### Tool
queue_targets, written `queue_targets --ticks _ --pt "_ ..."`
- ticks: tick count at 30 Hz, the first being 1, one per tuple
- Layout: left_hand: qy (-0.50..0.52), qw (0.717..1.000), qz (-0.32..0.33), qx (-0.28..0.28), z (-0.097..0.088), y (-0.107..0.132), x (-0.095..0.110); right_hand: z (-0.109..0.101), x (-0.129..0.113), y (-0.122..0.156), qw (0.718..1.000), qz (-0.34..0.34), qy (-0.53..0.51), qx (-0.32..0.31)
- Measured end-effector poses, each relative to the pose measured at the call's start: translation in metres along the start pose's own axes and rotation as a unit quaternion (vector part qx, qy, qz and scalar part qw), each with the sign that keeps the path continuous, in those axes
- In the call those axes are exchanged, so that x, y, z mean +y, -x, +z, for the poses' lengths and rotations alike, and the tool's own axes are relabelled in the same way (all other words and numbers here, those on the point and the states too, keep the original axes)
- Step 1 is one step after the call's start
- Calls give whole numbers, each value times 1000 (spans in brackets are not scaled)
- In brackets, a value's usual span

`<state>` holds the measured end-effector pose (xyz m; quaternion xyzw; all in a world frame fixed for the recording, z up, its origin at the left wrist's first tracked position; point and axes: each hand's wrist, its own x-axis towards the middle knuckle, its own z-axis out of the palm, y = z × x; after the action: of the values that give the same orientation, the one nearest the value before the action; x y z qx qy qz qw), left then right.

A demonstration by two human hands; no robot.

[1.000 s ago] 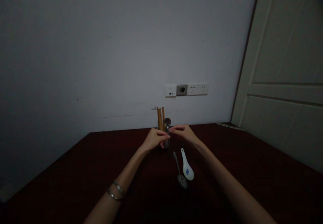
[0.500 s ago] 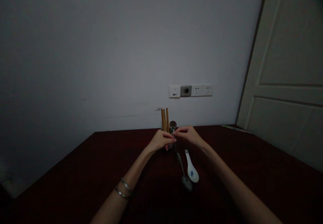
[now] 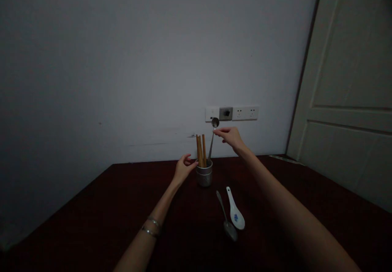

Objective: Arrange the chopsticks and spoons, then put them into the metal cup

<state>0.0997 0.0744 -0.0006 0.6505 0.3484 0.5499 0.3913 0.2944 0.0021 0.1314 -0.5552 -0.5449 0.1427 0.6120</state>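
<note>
My right hand pinches a metal spoon just below its bowl. The spoon stands bowl up, its handle reaching down into a grey metal cup; the handle's lower end is hidden inside. Several wooden chopsticks stand in the same cup. At the cup's left side is my left hand, fingers apart and thumb at the rim. Closer to me, a second metal spoon and a white spoon with a blue mark lie side by side on the table.
The dark red table meets a pale wall at the back. Sockets and a switch panel are set in the wall above the cup. A pale panelled door stands at the right, with a thin flat strip near the table's back right edge.
My right hand has risen with the metal spoon, which now stands taller in the cup. My left hand has drawn back left from the cup's front, and its fingers have parted.
</note>
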Motion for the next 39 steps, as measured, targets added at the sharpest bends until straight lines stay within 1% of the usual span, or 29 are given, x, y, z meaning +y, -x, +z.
queue_targets --ticks 2,4,9,14,16,19,21,25,30,34,39 --pt "12 1000 -15 -6 5 2 -16 7 2 -11 1000 2 5 15" --pt "19 999 -27 -28 11 7 -28 15 10 -18 1000 5 8 21" --pt "60 993 -17 -98 23 17 -47 37 48 -19 999 32 15 7" --pt "87 988 -35 -125 24 22 -51 49 87 -8 996 77 35 -31" --pt "101 984 -40 -138 24 24 -49 51 99 -5 995 77 44 -38" --pt "123 977 -25 -171 24 25 -46 53 112 -1 996 57 46 -42" --pt "129 975 -13 -181 25 24 -45 55 118 3 996 54 44 -51" --pt "131 976 -19 -175 27 23 -48 60 125 10 993 68 58 -77" --pt "135 976 -17 -172 28 23 -50 61 130 17 993 45 57 -97" --pt "145 973 -19 -177 28 23 -50 59 127 18 992 35 74 -100" --pt "146 972 -27 -180 27 22 -50 55 120 17 986 -14 136 -97"
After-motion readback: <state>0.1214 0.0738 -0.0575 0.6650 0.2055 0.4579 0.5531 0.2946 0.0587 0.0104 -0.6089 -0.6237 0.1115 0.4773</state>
